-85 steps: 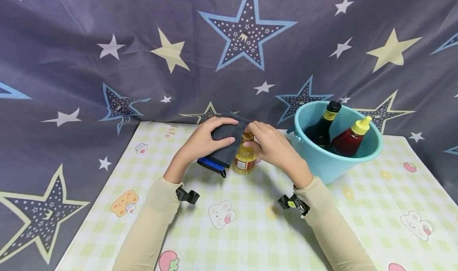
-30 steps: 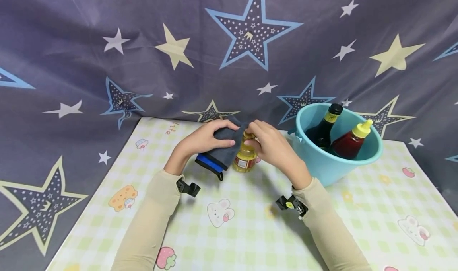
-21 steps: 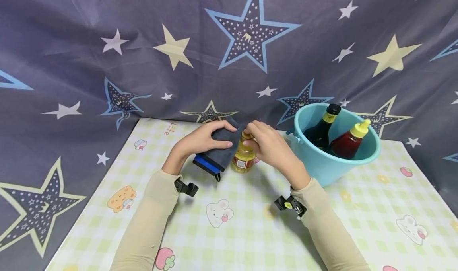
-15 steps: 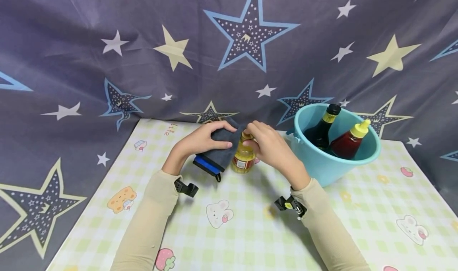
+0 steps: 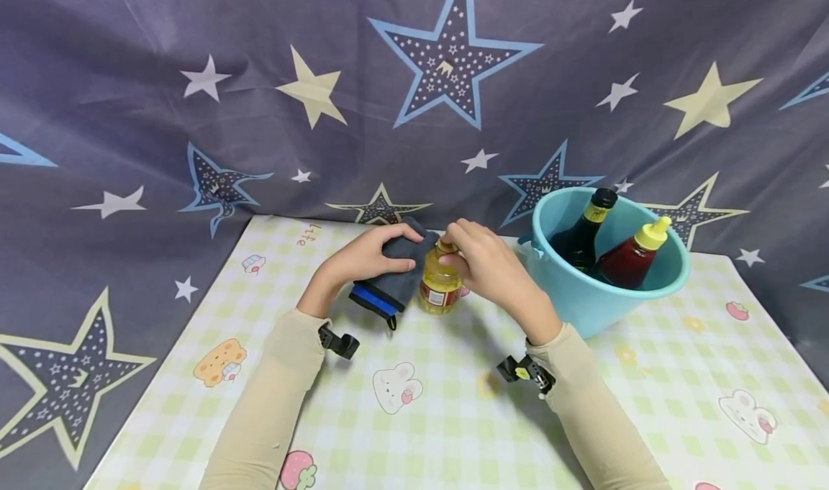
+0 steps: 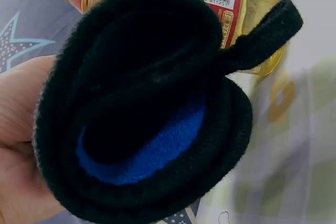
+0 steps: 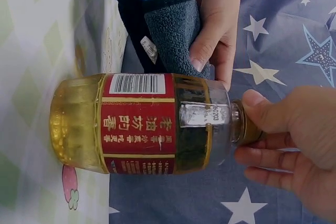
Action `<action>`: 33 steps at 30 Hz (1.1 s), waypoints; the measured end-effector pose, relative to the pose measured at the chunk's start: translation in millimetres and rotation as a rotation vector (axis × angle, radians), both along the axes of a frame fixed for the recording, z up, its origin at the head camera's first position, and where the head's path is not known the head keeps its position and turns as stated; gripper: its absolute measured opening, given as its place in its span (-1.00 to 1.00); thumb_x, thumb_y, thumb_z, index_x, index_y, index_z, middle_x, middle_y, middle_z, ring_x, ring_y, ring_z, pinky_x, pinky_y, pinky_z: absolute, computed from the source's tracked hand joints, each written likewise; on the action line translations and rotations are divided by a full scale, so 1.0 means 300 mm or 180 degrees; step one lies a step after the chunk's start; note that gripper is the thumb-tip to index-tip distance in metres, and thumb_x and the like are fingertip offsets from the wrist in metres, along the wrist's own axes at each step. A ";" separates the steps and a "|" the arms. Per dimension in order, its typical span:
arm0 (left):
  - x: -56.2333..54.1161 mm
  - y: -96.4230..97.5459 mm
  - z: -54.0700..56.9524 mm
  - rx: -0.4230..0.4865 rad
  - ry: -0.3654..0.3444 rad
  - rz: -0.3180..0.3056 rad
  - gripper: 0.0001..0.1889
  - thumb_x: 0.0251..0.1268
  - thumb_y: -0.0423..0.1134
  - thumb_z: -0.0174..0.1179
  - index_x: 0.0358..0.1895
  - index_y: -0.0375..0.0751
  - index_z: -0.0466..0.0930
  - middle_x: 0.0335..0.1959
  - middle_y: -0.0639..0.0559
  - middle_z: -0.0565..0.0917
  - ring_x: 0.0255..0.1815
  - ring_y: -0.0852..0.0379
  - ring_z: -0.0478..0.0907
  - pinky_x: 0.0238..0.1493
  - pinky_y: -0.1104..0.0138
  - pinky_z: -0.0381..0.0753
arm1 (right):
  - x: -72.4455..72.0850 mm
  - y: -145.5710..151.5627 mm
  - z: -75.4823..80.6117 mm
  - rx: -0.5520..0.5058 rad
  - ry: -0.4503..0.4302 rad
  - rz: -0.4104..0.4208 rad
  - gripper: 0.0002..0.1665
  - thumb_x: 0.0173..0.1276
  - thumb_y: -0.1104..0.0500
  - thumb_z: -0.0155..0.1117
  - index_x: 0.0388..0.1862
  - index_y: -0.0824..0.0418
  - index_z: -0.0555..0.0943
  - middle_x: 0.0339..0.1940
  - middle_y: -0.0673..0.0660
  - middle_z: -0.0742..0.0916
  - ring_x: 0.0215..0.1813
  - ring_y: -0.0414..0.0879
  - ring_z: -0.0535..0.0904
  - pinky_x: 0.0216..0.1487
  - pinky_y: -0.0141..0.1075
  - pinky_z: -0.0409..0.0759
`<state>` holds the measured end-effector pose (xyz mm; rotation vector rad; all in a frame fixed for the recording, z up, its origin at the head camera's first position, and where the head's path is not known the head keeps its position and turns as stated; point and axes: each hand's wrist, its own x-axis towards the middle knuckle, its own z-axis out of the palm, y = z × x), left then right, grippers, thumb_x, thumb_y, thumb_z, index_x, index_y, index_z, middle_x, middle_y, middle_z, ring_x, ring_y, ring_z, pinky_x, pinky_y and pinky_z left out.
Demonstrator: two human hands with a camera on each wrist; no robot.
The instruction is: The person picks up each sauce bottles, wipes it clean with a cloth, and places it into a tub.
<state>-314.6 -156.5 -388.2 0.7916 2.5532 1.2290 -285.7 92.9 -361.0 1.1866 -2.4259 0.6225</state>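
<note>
My left hand (image 5: 369,256) grips a folded grey cloth (image 5: 403,285) with a black border, a blue inner side and a hanging loop. Right beside it stands a cooking oil bottle (image 5: 442,283), upright on the table, with golden oil and a red label. Fingers and thumb of my right hand (image 5: 491,263) pinch the bottle's cap (image 7: 249,129). In the right wrist view the cloth (image 7: 173,38) lies close against the bottle's side; whether it touches is hard to tell. The rolled cloth (image 6: 144,166) hides much of the bottle in the left wrist view.
A light blue bucket (image 5: 576,306) stands to the right of my right hand. Inside it lean a dark bottle (image 5: 583,234) with a black cap and a red squeeze bottle (image 5: 628,260) with a yellow top. A star-patterned curtain (image 5: 363,130) hangs behind the checked tablecloth (image 5: 447,418).
The cloth has drawn a little left, off the bottle's upper side, so more of the bottle shows. The right hand stays at the cap. The bucket has not moved.
</note>
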 end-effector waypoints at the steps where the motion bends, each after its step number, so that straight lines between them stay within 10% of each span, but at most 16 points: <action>1: 0.000 0.000 -0.001 0.0003 -0.0008 -0.0003 -0.59 0.40 -0.25 0.33 0.28 -0.09 0.56 0.32 -0.11 0.57 0.34 -0.09 0.51 0.33 0.00 0.47 | 0.000 -0.001 0.001 -0.0002 -0.0008 0.0003 -0.80 0.37 0.26 0.42 -0.17 0.24 0.54 -0.29 0.10 0.63 -0.24 0.01 0.59 -0.14 -0.16 0.58; 33: -0.014 0.013 -0.051 -0.0685 -0.0109 -0.0143 -0.60 0.42 -0.22 0.31 0.28 -0.12 0.57 0.37 -0.13 0.55 0.44 -0.14 0.43 0.43 -0.03 0.39 | 0.010 -0.005 -0.004 0.0020 -0.0017 -0.0070 -0.80 0.36 0.26 0.42 -0.16 0.23 0.56 -0.27 0.10 0.65 -0.21 0.01 0.59 -0.11 -0.15 0.59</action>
